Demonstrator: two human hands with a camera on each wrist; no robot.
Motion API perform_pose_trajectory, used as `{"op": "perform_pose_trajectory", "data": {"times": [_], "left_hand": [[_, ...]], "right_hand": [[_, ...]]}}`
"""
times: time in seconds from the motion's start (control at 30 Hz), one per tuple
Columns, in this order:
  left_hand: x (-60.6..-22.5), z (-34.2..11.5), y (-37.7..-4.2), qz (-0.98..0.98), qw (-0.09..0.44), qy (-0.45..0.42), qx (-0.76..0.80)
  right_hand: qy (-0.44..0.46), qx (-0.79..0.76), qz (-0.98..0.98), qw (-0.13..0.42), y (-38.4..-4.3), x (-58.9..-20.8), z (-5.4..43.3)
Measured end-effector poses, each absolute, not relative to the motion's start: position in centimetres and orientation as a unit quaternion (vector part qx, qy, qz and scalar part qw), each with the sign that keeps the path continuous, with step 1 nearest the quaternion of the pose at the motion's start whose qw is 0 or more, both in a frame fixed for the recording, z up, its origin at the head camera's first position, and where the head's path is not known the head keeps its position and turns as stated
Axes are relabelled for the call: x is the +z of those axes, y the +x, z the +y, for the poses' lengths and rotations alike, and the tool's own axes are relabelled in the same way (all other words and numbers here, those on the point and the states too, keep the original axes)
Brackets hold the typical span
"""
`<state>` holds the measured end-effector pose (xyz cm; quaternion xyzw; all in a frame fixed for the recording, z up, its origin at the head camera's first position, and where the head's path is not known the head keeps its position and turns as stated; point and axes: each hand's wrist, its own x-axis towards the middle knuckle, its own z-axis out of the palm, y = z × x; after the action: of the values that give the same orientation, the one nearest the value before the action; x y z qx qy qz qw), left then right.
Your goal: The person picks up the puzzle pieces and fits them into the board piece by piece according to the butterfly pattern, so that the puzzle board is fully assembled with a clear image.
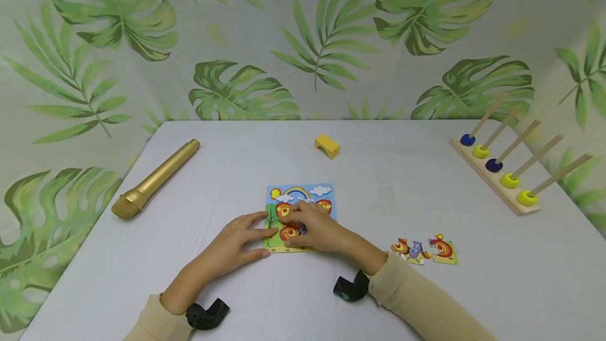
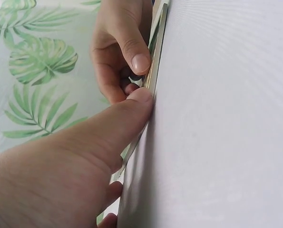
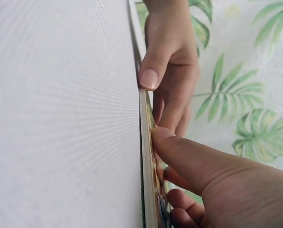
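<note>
A picture puzzle board (image 1: pixel 295 186) with a sun, rainbow and red butterfly wings lies flat on the white table. My left hand (image 1: pixel 232 243) rests at its left side, fingers fairly straight and spread over the edge, thumb by the front corner. In the left wrist view, the left thumb (image 2: pixel 115 123) touches the board's edge. My right hand (image 1: pixel 319 228) is over the board's middle, its thumb and forefinger around a puzzle piece with a red spiral wing (image 1: pixel 288 233). The right thumb (image 3: pixel 179 152) meets the board in the right wrist view. The right hand covers part of the picture.
Two loose puzzle pieces, one with a purple figure (image 1: pixel 414 251) and one with a red spiral (image 1: pixel 445 250), lie to the right. A yellow arch block (image 1: pixel 327 145) is behind the board. A gold microphone (image 1: pixel 156 179) lies left; a wooden peg rack (image 1: pixel 502 183) with beads stands right.
</note>
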<state>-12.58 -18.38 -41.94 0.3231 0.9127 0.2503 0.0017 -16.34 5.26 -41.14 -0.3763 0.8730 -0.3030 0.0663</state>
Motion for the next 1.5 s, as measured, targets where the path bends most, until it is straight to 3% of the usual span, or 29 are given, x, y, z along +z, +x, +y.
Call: {"op": "perform_pose_trajectory", "data": {"times": [0.27,0.53,0.63,0.8,1.03,1.5], "left_hand": [[-41.8,-18.3,-12.5,0.913,-0.001,0.321,0.252],[-41.9,-18.3,-12.4,0.913,0.004,0.316,0.257],[-42.1,-18.3,-12.4,0.913,0.003,0.315,0.258],[-42.2,-18.3,-12.5,0.913,0.002,0.313,0.262],[-42.2,-18.3,-12.5,0.913,0.005,0.309,0.265],[-42.2,-18.2,-12.4,0.913,0.014,0.303,0.272]], "right_hand": [[-0.378,-0.302,0.872,0.069,-16.4,-41.1,5.3],[-0.346,-0.383,0.844,0.147,-16.4,-39.1,6.8],[-0.340,-0.407,0.839,0.121,-16.0,-37.7,8.4],[-0.341,-0.429,0.836,0.034,-14.6,-35.5,12.0],[-0.333,-0.398,0.852,-0.071,-12.3,-34.9,17.3],[-0.255,-0.344,0.902,-0.061,-9.0,-37.7,23.7]]}}
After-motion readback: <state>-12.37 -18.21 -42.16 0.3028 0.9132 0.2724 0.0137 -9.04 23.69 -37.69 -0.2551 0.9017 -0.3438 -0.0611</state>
